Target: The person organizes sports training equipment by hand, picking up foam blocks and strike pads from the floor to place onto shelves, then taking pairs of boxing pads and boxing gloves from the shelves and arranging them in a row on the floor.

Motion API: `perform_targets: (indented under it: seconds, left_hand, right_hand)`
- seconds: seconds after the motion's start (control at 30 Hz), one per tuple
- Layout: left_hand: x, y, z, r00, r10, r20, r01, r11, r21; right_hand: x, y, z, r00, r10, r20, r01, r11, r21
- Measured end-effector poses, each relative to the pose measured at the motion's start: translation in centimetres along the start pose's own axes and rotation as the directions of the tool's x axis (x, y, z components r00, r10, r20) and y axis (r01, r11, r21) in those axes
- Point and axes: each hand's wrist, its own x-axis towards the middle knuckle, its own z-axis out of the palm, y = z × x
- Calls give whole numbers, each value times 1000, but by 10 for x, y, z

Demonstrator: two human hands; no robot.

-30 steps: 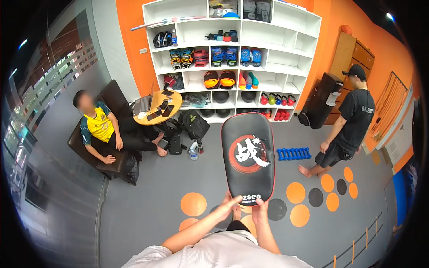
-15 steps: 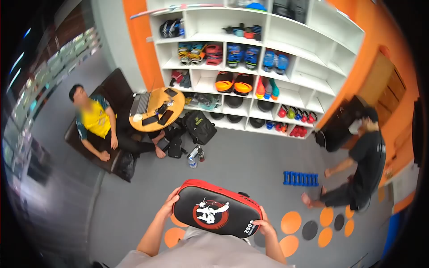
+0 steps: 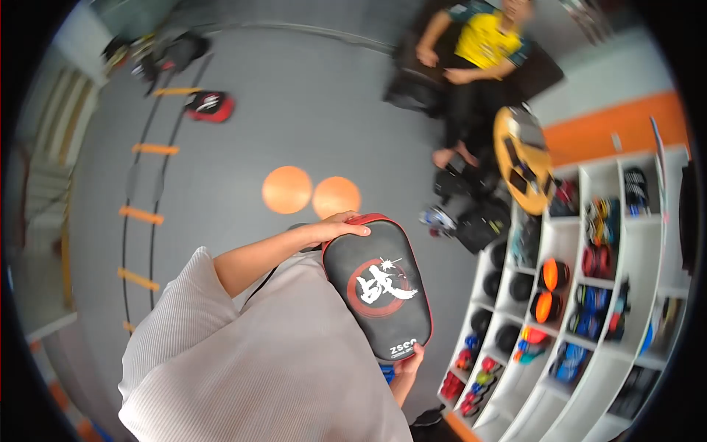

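Note:
A black kick pad point(image 3: 379, 287) with a red edge and a white and red emblem is held in front of the grey shirt, its printed face turned up toward me. My left hand point(image 3: 337, 227) grips its upper end, with the thumb lying over the black face. At the lower end, beside the white lettering, my right hand point(image 3: 408, 362) is closed on the edge. Most of the fingers of both hands are hidden behind the pad.
An agility ladder point(image 3: 156, 214) lies on the left floor, with another red and black pad point(image 3: 210, 107) beside it. Two orange discs point(image 3: 287, 190) are ahead. A seated person point(image 3: 486, 44), a round table point(image 3: 504, 151), bags point(image 3: 482, 221) and white shelves point(image 3: 567, 254) are on the right.
My view has swung left, so the shelves, table and seated person now appear on the right. The pad has turned from lying across to nearly lengthwise, still in both hands.

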Motion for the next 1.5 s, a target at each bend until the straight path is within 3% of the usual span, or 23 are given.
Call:
perform_targets:
  seconds: [0.07,0.2,0.27,0.33,0.37,0.43,0.53,0.63,0.73,0.8,0.93,1.0,1.13,1.2,1.3,1.43,1.5]
  left_hand:
    - [-74,-6,-30,992,15,-128,-23,998,-66]
    - [-187,-7,-99,932,41,-361,-125,969,-213]
    - [-225,-14,-136,870,91,-485,-213,956,-202]
    - [-266,-15,-180,636,108,-764,-378,907,-186]
    - [-282,-27,-210,623,113,-774,-397,899,-188]
    - [-312,-57,-276,507,17,-862,-533,792,-298]
    - [-378,-54,-351,514,-36,-857,-540,763,-356]
    - [-445,-34,-417,401,-114,-909,-536,776,-334]
    - [-500,2,-499,378,-102,-920,-553,773,-312]
    - [-519,43,-556,372,-118,-921,-524,792,-313]
    - [-520,142,-695,396,-53,-917,-462,852,-249]
    - [-500,178,-779,455,-24,-890,-467,845,-262]
    - [-422,197,-969,544,-74,-836,-375,870,-321]
    - [-365,178,-1070,581,-167,-796,-290,872,-395]
    - [-284,129,-1217,533,-249,-809,-236,874,-424]
    - [-180,-19,-1432,527,-350,-775,-128,868,-479]
    - [-132,-63,-1515,485,-423,-766,26,882,-471]
  right_hand:
    - [7,3,11,989,119,91,-111,990,-90]
    - [-25,12,163,964,151,220,-106,973,-204]
    - [-21,33,219,952,141,270,-72,966,-248]
    - [1,66,269,924,198,326,-104,953,-284]
    - [8,87,299,924,190,331,-100,958,-268]
    - [11,128,375,915,197,353,-111,962,-249]
    - [8,183,500,869,257,424,-162,955,-246]
    - [6,242,629,806,348,478,-233,930,-283]
    - [7,280,734,751,446,487,-316,890,-329]
    - [7,305,796,782,413,467,-310,908,-283]
    - [42,351,908,810,370,456,-310,929,-205]
    - [64,377,969,824,370,430,-333,929,-162]
    - [154,459,1077,855,355,378,-375,927,-22]
    - [226,519,1110,892,369,261,-391,919,40]
    - [312,603,1199,923,336,186,-355,931,83]
    - [413,732,1261,936,352,-32,-348,933,89]
    - [446,772,1260,930,336,-150,-325,941,96]
